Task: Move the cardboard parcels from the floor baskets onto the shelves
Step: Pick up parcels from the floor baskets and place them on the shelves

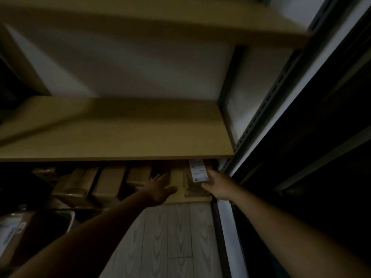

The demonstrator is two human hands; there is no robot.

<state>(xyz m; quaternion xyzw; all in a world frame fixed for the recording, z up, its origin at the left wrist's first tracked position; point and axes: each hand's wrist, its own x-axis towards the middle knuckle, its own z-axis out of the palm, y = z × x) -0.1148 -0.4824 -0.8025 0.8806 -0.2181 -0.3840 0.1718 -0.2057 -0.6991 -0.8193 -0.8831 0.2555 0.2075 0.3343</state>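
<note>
A brown cardboard parcel (193,187) with a white label stands at the right end of the lower shelf (178,200). My right hand (218,184) grips its right side, thumb under the label. My left hand (160,187) reaches in beside it with fingers straight, holding nothing, over the bare shelf board. Several more cardboard parcels (108,182) stand in a row further left on the same shelf, dim under the board above.
A bare wooden shelf board (120,135) hangs just above the parcels, with another higher up. A dark metal upright (267,117) borders the shelves on the right. A floor basket (66,217) with parcels sits at lower left on pale plank flooring (172,237).
</note>
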